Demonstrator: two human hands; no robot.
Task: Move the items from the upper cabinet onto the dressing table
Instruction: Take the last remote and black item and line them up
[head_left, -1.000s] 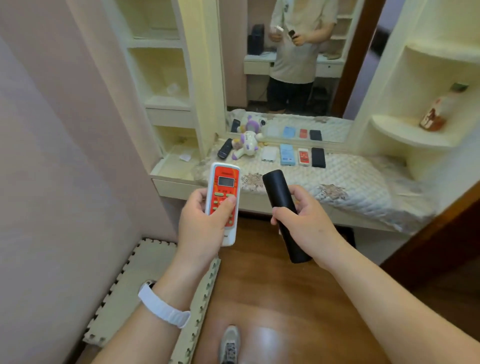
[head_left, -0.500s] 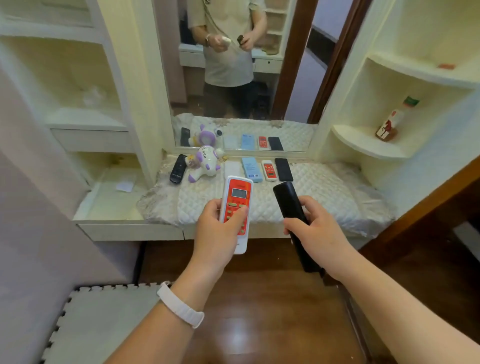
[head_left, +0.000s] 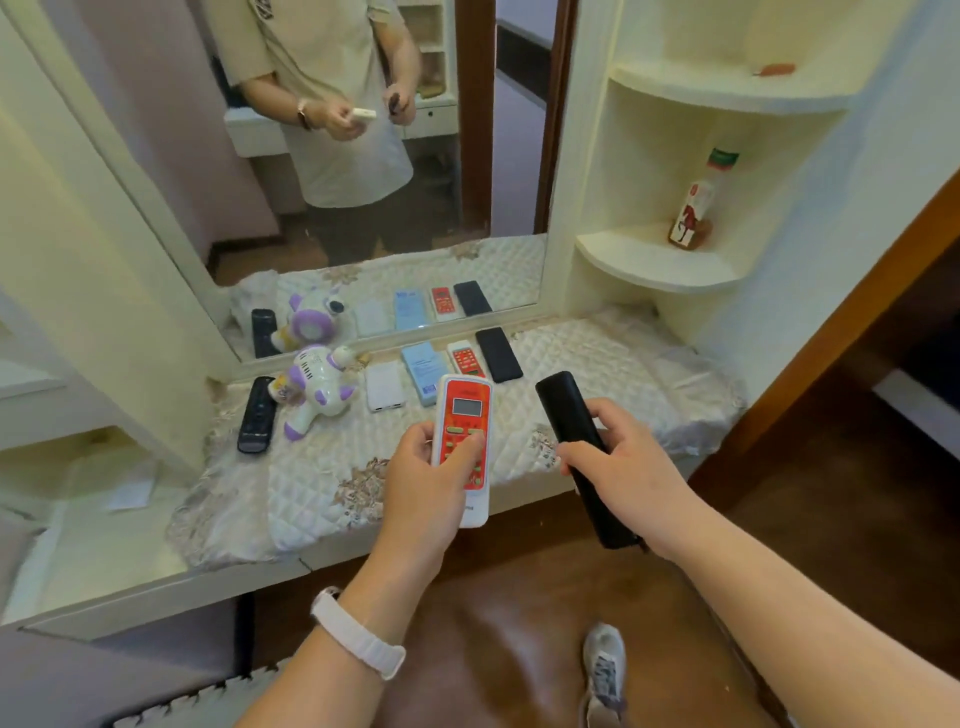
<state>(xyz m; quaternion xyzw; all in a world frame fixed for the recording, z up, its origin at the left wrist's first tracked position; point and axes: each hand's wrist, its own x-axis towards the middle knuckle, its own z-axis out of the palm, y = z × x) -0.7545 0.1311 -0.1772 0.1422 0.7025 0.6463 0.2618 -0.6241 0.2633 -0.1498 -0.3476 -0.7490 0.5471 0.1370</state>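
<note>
At the far left of the dressing table's quilted cover (head_left: 613, 358), a black remote (head_left: 257, 415) is lying beside a white-and-purple plush toy (head_left: 317, 387). A white power bank (head_left: 384, 387), a pale blue box (head_left: 423, 371), a small red remote (head_left: 466, 358) and a black slab (head_left: 498, 354) are lining up in a row toward the mirror (head_left: 363, 156).

Over the front edge of the tabletop (head_left: 524, 500), the left hand (head_left: 415, 478) is gripping a red-and-white air-conditioner remote (head_left: 464, 441). Its fingers are wrapping the left edge and its thumb is lying across the buttons. Just to its right, the right hand (head_left: 623, 462) is clasping a long black remote (head_left: 576, 431) round its middle, top end tilting up and away. Both are hovering above the cover, not yet touching it.

Watching this feed from afar, I am judging both remotes to be light, rigid plastic. They are easy to carry one-handed but smooth enough to slide in a loose grip. Holding them across the narrow sides near mid-length looks safest, as it is sparing the keys. The padded cover should be cushioning the set-down.

On the corner shelf (head_left: 654, 270) at far right, a bottle (head_left: 693, 213) is standing upright.
</note>
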